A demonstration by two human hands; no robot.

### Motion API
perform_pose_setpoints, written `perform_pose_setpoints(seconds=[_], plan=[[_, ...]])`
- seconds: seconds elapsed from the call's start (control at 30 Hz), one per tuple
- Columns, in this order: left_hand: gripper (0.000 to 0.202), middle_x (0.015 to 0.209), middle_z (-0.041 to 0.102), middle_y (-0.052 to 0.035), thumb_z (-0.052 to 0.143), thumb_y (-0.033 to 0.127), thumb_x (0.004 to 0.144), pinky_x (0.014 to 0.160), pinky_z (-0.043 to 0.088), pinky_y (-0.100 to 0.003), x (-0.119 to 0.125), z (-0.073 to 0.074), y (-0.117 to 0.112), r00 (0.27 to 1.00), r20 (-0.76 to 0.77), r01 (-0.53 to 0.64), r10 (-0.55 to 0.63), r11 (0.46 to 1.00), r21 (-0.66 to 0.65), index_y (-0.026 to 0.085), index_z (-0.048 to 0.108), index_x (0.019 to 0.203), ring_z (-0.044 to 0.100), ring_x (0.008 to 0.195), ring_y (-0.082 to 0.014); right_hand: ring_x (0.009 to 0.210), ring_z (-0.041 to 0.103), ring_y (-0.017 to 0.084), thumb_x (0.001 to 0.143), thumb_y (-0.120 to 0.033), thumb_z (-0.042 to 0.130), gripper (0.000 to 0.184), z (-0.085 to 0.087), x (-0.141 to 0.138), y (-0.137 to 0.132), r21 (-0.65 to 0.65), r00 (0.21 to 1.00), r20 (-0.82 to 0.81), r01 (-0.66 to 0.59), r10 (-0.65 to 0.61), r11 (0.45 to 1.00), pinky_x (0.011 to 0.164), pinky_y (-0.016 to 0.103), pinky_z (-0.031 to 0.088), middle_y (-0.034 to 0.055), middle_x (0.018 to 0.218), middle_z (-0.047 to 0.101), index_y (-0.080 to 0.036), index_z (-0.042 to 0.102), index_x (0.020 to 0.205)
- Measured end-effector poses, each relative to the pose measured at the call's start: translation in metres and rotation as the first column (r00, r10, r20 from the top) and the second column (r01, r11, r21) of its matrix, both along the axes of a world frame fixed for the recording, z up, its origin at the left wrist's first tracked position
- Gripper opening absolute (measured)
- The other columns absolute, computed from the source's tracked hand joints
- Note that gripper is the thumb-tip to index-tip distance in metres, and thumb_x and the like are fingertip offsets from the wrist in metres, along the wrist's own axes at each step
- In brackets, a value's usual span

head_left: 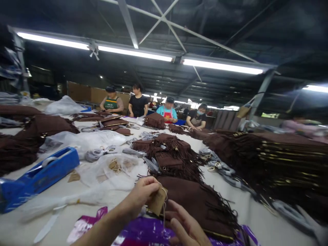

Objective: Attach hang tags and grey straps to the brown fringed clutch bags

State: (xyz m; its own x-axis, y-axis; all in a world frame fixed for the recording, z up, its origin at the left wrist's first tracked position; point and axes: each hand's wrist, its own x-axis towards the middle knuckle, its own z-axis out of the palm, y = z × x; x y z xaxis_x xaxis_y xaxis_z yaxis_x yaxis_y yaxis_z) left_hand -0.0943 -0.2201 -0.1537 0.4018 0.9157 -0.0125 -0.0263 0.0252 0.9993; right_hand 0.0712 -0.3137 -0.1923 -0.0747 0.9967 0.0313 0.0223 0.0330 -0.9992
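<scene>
My left hand (143, 194) is closed, its thumb and fingers pinching a brown card hang tag (156, 201) by its upper edge. A thin pale string (164, 205) loops from the tag and dangles toward my right hand (186, 223). That hand's fingers are apart and curved, close beside the string; whether they touch it I cannot tell. Behind and under both hands lies a dark brown fringed bag (194, 201) with a gold zip along its near edge. Shiny purple plastic packaging (143, 229) is spread beneath the bag and my wrists.
A blue tape dispenser (41, 177) stands at left, near clear plastic bags (102, 171) with more tags inside. More fringed bags (174, 157) are heaped ahead, and a tall stack (289, 153) rises at right. Grey wrapped straps (230, 177) lie between. Several people work across the table.
</scene>
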Motion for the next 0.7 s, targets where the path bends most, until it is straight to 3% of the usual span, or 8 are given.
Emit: perform_pose_setpoints(seconds=[0.07,0.17,0.27,0.37,0.43,0.5,0.57,0.7], plan=[[0.025,0.059,0.055,0.0033,0.065,0.038,0.065,0.052,0.036,-0.020,0.019,-0.013,-0.023,0.982,0.188,0.023,0.002,0.991,-0.131,0.017,0.052,0.068,0.047,0.053,-0.0097,0.076,0.067,0.023,0.072,-0.065,0.070,0.077,-0.005,-0.008,-0.002,0.031,0.993,-0.115,-0.029,0.033,0.999,0.063,0.030,0.052,0.0095,0.096,0.071,-0.019,0.051,0.130],[0.032,0.058,0.055,0.0033,0.074,0.039,0.061,0.054,0.036,-0.021,0.042,-0.034,-0.050,0.940,0.340,0.038,0.042,0.973,-0.226,0.016,0.053,0.066,0.047,0.053,-0.0089,0.061,0.062,0.017,0.070,-0.057,0.078,0.080,-0.019,-0.005,-0.013,0.007,0.990,-0.139,0.011,-0.010,1.000,0.052,0.026,0.047,0.0045,0.082,0.069,-0.018,0.045,0.131],[0.036,0.058,0.055,0.0042,0.079,0.039,0.057,0.053,0.037,-0.022,0.055,-0.047,-0.071,0.878,0.465,0.071,0.112,0.931,-0.359,0.017,0.053,0.068,0.048,0.053,-0.0098,0.071,0.066,0.018,0.067,-0.053,0.082,0.093,-0.033,0.010,-0.034,-0.017,0.978,-0.160,0.135,-0.136,0.991,0.058,0.026,0.051,0.0109,0.107,0.066,-0.020,0.032,0.138],[0.033,0.059,0.057,0.0033,0.079,0.033,0.056,0.056,0.039,-0.023,0.060,-0.051,-0.089,0.852,0.513,0.155,0.102,0.888,-0.433,0.018,0.052,0.067,0.051,0.056,-0.0115,0.071,0.067,0.016,0.065,-0.052,0.083,0.095,-0.037,0.026,-0.053,-0.040,0.969,-0.244,0.037,-0.046,0.999,0.053,0.024,0.051,0.0138,0.126,0.057,-0.025,0.030,0.139],[0.030,0.063,0.061,0.0012,0.078,0.031,0.057,0.060,0.041,-0.024,0.059,-0.048,-0.098,0.856,0.513,0.206,0.062,0.869,-0.449,0.017,0.053,0.068,0.054,0.059,-0.0127,0.056,0.062,0.010,0.065,-0.050,0.084,0.086,-0.034,0.033,-0.061,-0.065,0.958,-0.273,-0.108,0.086,0.992,0.046,0.021,0.048,0.0083,0.115,0.061,-0.026,0.039,0.134],[0.030,0.066,0.064,-0.0010,0.077,0.032,0.059,0.061,0.041,-0.025,0.054,-0.043,-0.102,0.876,0.483,0.236,0.007,0.867,-0.439,0.017,0.054,0.069,0.054,0.060,-0.0130,0.043,0.052,0.005,0.068,-0.051,0.081,0.066,-0.031,0.038,-0.066,-0.096,0.961,-0.244,-0.158,0.131,0.983,0.043,0.018,0.046,0.0003,0.089,0.065,-0.022,0.053,0.120],[0.030,0.067,0.065,-0.0027,0.076,0.034,0.060,0.061,0.040,-0.024,0.046,-0.038,-0.102,0.902,0.427,0.254,-0.062,0.876,-0.410,0.017,0.054,0.069,0.055,0.062,-0.0137,0.035,0.042,0.003,0.074,-0.057,0.073,0.049,-0.028,0.044,-0.070,-0.133,0.981,-0.171,-0.118,0.095,0.984,0.037,0.016,0.041,-0.0052,0.066,0.058,-0.017,0.061,0.099],[0.028,0.064,0.061,-0.0004,0.075,0.033,0.060,0.057,0.034,-0.022,0.027,-0.033,-0.101,0.935,0.188,0.350,-0.301,0.869,-0.351,0.014,0.059,0.073,0.051,0.060,-0.0122,0.031,0.035,0.002,0.084,-0.067,0.054,0.051,-0.016,0.064,-0.081,-0.107,0.999,0.038,-0.009,0.013,0.994,0.031,0.014,0.026,-0.0068,0.053,0.052,-0.017,0.056,0.075]])
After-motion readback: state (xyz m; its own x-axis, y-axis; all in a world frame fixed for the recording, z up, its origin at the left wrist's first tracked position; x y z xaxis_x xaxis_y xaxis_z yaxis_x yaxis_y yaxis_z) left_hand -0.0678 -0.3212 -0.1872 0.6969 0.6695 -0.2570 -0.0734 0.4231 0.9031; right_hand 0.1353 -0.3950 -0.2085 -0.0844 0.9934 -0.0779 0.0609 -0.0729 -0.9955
